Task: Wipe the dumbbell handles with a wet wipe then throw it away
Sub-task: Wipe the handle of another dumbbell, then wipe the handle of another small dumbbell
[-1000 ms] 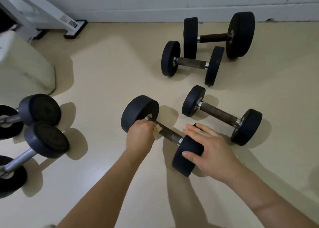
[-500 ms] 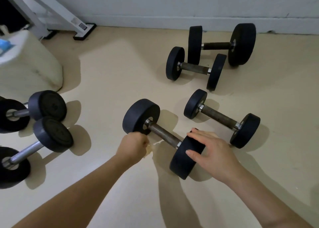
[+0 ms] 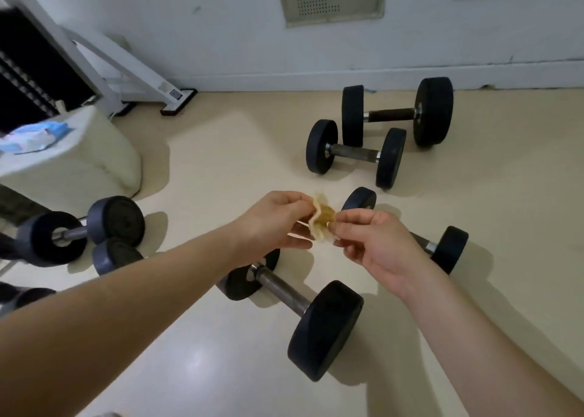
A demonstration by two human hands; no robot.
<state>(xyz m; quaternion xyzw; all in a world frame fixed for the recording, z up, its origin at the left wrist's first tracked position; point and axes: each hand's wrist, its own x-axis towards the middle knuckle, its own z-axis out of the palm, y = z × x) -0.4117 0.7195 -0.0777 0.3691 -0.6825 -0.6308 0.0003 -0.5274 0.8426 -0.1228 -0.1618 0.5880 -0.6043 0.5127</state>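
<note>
Furthest left, a blue-and-white packet (image 3: 33, 138) is seen lying on a cream padded block (image 3: 94, 167), and below it two grey-plated dumbbells (image 3: 115, 219) are laid on the floor (image 3: 221, 151). Toward the middle, the left hand (image 3: 271, 224) and the right hand (image 3: 376, 242) are held above the floor, close together, and the wipe (image 3: 322, 222) is pinched between them. One edge is gripped by the left fingertips, the other by the right thumb and forefinger. The wipe is crumpled and stained yellow-brown. Beneath the hands a black dumbbell (image 3: 284, 290) is laid on the floor, apart from both hands. Partly hidden behind the right hand, a second black dumbbell (image 3: 450, 247) is seen. Further right and back, two more dumbbells (image 3: 352, 154) are set side by side near the wall (image 3: 221, 37).
</note>
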